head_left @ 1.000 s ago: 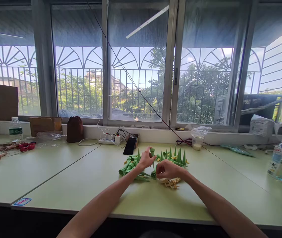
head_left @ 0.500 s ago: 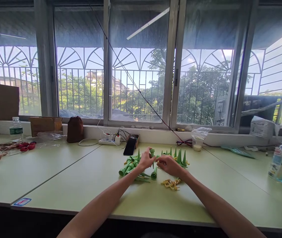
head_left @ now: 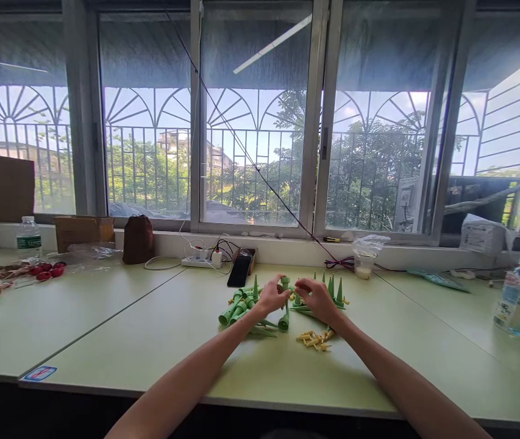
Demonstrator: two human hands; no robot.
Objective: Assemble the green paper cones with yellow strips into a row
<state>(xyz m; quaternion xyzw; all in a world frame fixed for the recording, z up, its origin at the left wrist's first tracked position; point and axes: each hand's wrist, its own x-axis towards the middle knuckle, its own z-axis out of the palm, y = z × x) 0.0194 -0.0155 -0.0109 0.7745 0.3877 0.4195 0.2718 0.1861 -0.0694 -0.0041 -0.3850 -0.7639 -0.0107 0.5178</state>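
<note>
As the right hand [head_left: 315, 297], its grip unclear, edges rightward, the left hand [head_left: 272, 296] alone holds the green spike [head_left: 286, 282].

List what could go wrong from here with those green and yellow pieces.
The green cone pinched in the left hand might slip from the fingers. The right hand is close beside upright green spikes and could knock some over. The loose yellow pieces lie near the right wrist, so a low sweep might scatter them.
</note>
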